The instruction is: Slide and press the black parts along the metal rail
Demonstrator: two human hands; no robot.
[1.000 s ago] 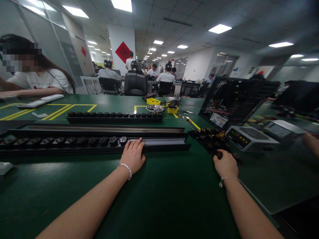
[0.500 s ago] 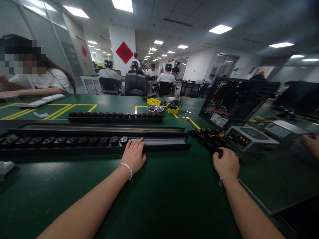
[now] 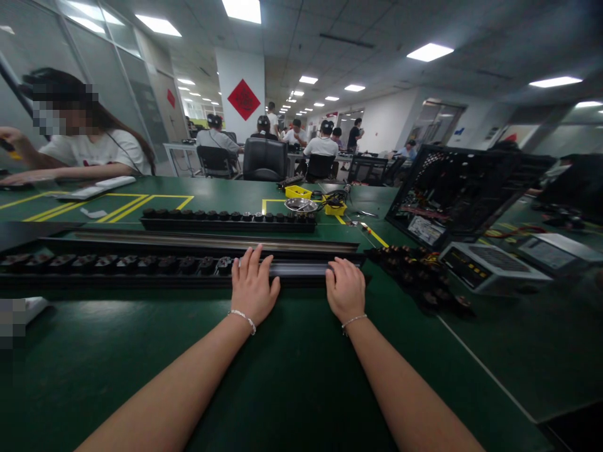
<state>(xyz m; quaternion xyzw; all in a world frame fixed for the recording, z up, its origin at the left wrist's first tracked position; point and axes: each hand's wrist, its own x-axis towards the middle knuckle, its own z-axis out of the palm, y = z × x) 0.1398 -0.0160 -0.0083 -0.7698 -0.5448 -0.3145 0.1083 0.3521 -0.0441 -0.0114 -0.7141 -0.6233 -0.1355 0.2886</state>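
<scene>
A long black rail (image 3: 301, 269) lies across the green table, its left part filled with a row of round black parts (image 3: 148, 263). My left hand (image 3: 253, 282) rests with spread fingers on the rail, at the right end of that row. Over the right end of the rail is my right hand (image 3: 346, 287), its fingers curled round a small dark part that is mostly hidden. A loose pile of black parts (image 3: 414, 270) lies to the right of the rail.
Behind lie a second rail (image 3: 226, 223) with round parts, a metal bowl (image 3: 301, 205) and yellow trays (image 3: 298, 192). On the right stand an open computer case (image 3: 464, 194) and power supplies (image 3: 492, 267). A person (image 3: 98, 144) sits at the left.
My right hand has moved left from the pile of black parts to the right end of the rail. My left hand has stayed on the rail, its fingers spread wider. The view has shifted slightly.
</scene>
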